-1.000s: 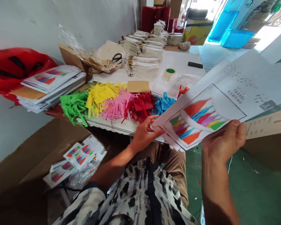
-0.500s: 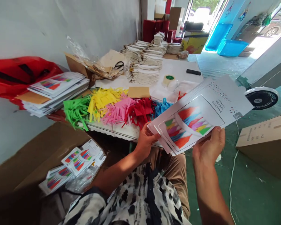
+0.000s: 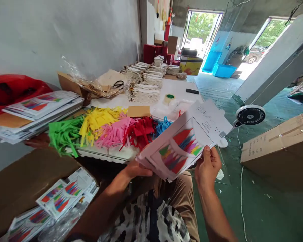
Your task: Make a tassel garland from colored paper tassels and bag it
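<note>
A white tassel bunting packaging card, printed with colourful tassels, is held tilted above my lap; it looks like more than one layer. My left hand grips its lower left corner, slightly blurred. On the right edge, my right hand pinches it between thumb and fingers. Just beyond lie tissue tassels along the table's near edge: green, yellow, pink, red and blue. A brown card piece rests behind the red ones.
Stacked printed cards stand at the left by a red bag. Below is an open carton with packs inside. Bundled white stacks, tape and scissors occupy the table. A fan and closed carton are at right.
My view has tilted up and turned right, showing more of the doorway. Both hands still hold the card, now lower and further left in view.
</note>
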The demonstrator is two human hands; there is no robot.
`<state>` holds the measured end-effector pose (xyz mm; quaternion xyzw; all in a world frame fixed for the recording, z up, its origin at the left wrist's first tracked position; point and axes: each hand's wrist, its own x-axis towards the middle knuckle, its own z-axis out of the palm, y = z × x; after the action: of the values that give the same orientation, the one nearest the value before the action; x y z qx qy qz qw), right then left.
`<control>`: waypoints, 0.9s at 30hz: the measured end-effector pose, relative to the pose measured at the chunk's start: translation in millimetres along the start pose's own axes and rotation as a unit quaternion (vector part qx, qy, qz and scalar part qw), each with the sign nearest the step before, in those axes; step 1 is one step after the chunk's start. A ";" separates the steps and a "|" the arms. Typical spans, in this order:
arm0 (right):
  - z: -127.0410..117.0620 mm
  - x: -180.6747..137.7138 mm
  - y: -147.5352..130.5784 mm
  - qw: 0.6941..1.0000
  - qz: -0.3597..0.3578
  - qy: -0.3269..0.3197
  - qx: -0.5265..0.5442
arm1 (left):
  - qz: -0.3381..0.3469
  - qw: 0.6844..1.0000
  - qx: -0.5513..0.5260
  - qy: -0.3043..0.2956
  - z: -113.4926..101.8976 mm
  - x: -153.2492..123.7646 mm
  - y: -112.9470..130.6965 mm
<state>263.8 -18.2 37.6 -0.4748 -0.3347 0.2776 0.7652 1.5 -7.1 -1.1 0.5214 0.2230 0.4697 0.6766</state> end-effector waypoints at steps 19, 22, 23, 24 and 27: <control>5.0 -55.1 -23.0 0.922 -0.036 -0.347 -0.167 | 0.110 0.941 0.319 0.008 90.7 2.9 39.7; -11.0 -64.8 -34.1 0.904 0.085 -0.415 -0.051 | 0.150 0.873 0.449 -0.121 104.2 -4.2 64.6; -17.9 -64.9 -35.6 0.908 0.115 -0.401 -0.023 | 0.142 0.857 0.471 -0.157 104.6 -4.6 71.0; -25.0 -63.2 -35.7 0.915 0.133 -0.380 -0.003 | 0.136 0.845 0.486 -0.175 103.6 -3.7 75.1; -41.3 -50.7 -29.0 0.945 0.130 -0.300 -0.018 | 0.161 0.829 0.524 -0.112 96.5 7.7 71.0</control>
<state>267.4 -89.7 38.1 -0.4228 -0.4891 0.4979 0.5781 52.8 -47.1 99.7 0.8753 0.2714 0.3228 0.2367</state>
